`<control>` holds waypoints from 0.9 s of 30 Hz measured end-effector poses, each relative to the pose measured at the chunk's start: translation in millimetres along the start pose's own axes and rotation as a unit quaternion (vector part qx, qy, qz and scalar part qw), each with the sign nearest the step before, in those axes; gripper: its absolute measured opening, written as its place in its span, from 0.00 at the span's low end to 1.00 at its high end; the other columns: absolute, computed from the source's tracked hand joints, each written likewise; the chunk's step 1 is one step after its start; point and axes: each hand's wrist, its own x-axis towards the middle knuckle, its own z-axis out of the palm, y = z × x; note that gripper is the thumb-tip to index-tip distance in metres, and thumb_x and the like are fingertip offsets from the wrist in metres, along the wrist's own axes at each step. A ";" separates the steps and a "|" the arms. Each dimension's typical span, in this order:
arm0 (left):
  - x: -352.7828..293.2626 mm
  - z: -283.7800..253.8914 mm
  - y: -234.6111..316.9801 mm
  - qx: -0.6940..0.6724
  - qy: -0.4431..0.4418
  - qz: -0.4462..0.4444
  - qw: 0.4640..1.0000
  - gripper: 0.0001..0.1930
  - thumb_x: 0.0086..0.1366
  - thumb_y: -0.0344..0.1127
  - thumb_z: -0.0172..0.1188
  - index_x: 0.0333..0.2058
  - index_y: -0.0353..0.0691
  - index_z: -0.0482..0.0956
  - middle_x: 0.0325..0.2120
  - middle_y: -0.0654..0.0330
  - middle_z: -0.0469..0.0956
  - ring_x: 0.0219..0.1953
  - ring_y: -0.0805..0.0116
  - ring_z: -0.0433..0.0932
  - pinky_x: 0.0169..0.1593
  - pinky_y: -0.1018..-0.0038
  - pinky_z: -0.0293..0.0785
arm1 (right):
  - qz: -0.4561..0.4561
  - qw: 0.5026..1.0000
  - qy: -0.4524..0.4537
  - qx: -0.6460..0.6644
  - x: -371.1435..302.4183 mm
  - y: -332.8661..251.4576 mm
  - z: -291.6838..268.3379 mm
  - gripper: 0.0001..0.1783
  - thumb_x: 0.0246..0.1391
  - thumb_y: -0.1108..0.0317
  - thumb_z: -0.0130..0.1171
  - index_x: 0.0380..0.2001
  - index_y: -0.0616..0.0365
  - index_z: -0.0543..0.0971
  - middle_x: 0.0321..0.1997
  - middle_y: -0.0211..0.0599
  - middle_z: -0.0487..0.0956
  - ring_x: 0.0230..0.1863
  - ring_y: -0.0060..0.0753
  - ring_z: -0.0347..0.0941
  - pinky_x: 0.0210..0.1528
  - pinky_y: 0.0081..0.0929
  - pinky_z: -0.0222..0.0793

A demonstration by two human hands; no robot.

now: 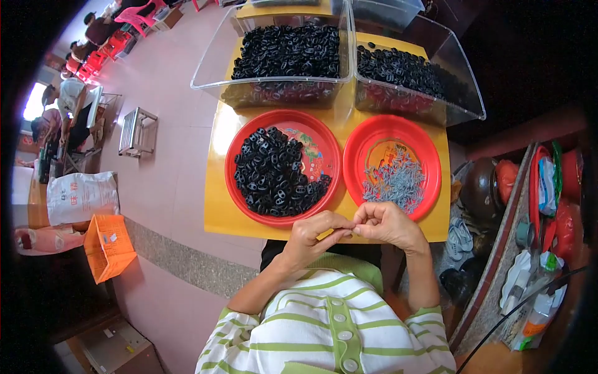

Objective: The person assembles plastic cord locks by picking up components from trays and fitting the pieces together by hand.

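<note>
My left hand (319, 232) and my right hand (391, 225) meet at the near edge of the yellow table, fingertips pinched together. Whatever they pinch is too small and covered to make out. Just beyond my left hand is a red plate (231, 177) heaped with small black oval pieces with two holes (268, 168). Beyond my right hand, a second red plate (355, 140) holds a pile of small thin grey pieces (398, 182). Both plates rest on the yellow tabletop (219, 202).
Two clear plastic bins (212, 81) (464, 103) full of black pieces stand behind the plates. At right is a cluttered shelf (498, 274). A metal stool (137, 131), a white sack (84, 198) and an orange bag (109, 249) are at left. Several people sit farther off.
</note>
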 end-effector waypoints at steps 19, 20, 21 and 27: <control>11.7 6.7 -6.4 -0.305 0.106 -0.197 0.926 0.04 0.60 0.25 0.57 0.34 0.32 0.75 0.28 0.61 0.78 0.31 0.75 0.77 0.36 0.81 0.73 | -0.232 0.955 0.186 0.009 8.7 0.4 32.3 0.03 0.51 0.77 0.59 0.31 0.63 0.76 0.30 0.29 0.77 0.26 0.14 0.71 0.28 0.14 0.69; 12.3 6.0 -7.0 -0.334 0.101 -0.224 0.910 0.04 0.60 0.26 0.57 0.34 0.32 0.76 0.28 0.61 0.78 0.30 0.75 0.77 0.36 0.81 0.73 | -0.232 0.955 0.187 0.009 8.8 0.3 32.6 0.03 0.51 0.77 0.59 0.31 0.63 0.76 0.30 0.29 0.77 0.26 0.14 0.71 0.28 0.14 0.69; 12.3 6.3 -7.7 -0.365 0.095 -0.227 0.898 0.04 0.61 0.26 0.56 0.34 0.33 0.76 0.28 0.61 0.78 0.29 0.75 0.77 0.35 0.81 0.72 | -0.254 0.939 0.220 -0.067 9.0 -0.2 32.5 0.04 0.50 0.77 0.60 0.31 0.62 0.77 0.30 0.30 0.77 0.27 0.16 0.72 0.29 0.15 0.69; 5.0 2.6 -2.1 -0.473 0.077 -0.288 0.829 0.04 0.61 0.27 0.56 0.34 0.35 0.75 0.28 0.59 0.78 0.28 0.75 0.76 0.35 0.80 0.72 | -0.372 0.858 0.264 -0.238 5.7 -0.4 38.9 0.08 0.45 0.77 0.63 0.31 0.59 0.78 0.30 0.34 0.77 0.29 0.26 0.74 0.29 0.20 0.69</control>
